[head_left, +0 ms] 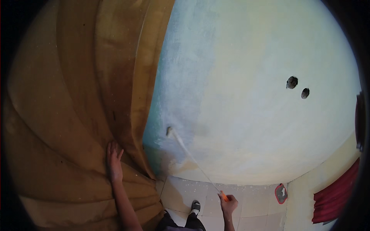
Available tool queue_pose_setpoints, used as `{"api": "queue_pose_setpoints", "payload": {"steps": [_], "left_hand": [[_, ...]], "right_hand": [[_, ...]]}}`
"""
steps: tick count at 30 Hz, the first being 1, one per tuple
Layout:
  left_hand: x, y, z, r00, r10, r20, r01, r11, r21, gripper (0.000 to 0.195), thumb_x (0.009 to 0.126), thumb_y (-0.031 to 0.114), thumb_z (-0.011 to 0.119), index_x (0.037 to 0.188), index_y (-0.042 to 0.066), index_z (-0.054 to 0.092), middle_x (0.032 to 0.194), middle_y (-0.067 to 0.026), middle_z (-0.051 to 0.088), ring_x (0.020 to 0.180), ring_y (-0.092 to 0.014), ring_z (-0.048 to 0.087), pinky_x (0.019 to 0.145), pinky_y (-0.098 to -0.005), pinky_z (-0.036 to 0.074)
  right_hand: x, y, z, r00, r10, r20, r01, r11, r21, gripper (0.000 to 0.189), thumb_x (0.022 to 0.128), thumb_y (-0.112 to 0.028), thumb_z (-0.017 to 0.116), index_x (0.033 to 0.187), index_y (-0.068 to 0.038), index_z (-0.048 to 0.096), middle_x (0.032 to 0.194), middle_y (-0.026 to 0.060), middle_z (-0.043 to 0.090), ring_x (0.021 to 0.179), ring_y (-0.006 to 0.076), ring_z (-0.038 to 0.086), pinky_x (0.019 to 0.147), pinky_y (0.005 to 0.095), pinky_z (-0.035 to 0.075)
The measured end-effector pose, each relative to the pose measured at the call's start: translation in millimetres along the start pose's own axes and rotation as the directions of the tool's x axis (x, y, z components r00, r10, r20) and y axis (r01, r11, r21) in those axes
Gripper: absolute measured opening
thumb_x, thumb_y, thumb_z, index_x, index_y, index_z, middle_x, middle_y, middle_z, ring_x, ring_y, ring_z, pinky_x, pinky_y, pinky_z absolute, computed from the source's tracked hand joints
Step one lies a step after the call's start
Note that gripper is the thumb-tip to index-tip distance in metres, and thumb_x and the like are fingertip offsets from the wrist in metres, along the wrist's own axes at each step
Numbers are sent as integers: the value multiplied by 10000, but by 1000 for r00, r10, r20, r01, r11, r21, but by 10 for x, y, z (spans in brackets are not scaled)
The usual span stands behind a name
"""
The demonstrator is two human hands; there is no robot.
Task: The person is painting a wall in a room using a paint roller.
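Note:
My right hand (229,204) is closed around the orange handle (224,197) of a paint roller. The roller's thin metal rod runs up and left to its small head (169,131), which is at the wall (237,115), near a strip of darker teal paint. The rod looks slightly blurred. Much of the wall has pale bluish-white and cream patches. My left hand (115,161) lies with spread fingers against a large brown cloth or sheet (81,138) hanging in folds on the left.
Two round holes (292,82) open in the wall at the right. Below, the tiled floor (254,202) bears white specks, and a red-edged grey object (280,194) lies by the corner. A red curtain (335,196) hangs at lower right. One slippered foot (196,205) shows.

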State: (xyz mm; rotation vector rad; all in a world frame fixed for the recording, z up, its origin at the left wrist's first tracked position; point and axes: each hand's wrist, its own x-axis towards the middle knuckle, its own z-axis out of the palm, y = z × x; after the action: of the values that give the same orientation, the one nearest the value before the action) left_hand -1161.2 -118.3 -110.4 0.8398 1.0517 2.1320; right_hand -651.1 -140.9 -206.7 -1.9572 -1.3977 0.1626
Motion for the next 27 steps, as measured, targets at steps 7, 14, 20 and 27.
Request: {"api": "queue_pose_setpoints", "payload": {"steps": [7, 14, 20, 27], "left_hand": [[162, 121, -28, 1000, -8, -1, 8, 1000, -11, 591, 977, 280, 399, 1455, 17, 172, 1504, -153, 245, 1408, -254, 215, 1104, -420, 249], [404, -187, -106, 998, -33, -60, 26, 993, -119, 555, 949, 255, 426, 1425, 30, 251, 1464, -137, 319, 1370, -238, 286, 1091, -432, 294], [514, -234, -269, 999, -15, -45, 5, 974, -228, 563, 936, 256, 421, 1422, 21, 260, 1461, -156, 321, 1367, -246, 292, 1085, -451, 304], [420, 89, -372, 998, -5, 58, 9, 998, -69, 596, 967, 323, 348, 1461, 31, 189, 1534, -128, 187, 1423, -247, 166, 1113, -455, 216]], "right_hand": [[-280, -192, 144, 924, 216, 315, -380, 602, 703, 275, 883, -246, 659, 714, -30, 638, 550, -11, 520, 469, 57, 441, 421, 217, 327], [369, -1921, 520, 958, -32, 286, -251, 397, 883, 403, 972, -320, 507, 728, -7, 570, 536, -21, 425, 469, 63, 378, 437, 233, 307], [788, -2115, 761, 867, -288, 406, -268, 418, 868, 461, 994, -373, 429, 754, 0, 556, 544, 3, 451, 511, 77, 439, 485, 263, 359], [-794, -672, 1610, 753, -197, 628, -274, 773, 572, 577, 1006, -455, 281, 717, -17, 520, 570, 75, 546, 558, 173, 587, 554, 338, 480]]}}
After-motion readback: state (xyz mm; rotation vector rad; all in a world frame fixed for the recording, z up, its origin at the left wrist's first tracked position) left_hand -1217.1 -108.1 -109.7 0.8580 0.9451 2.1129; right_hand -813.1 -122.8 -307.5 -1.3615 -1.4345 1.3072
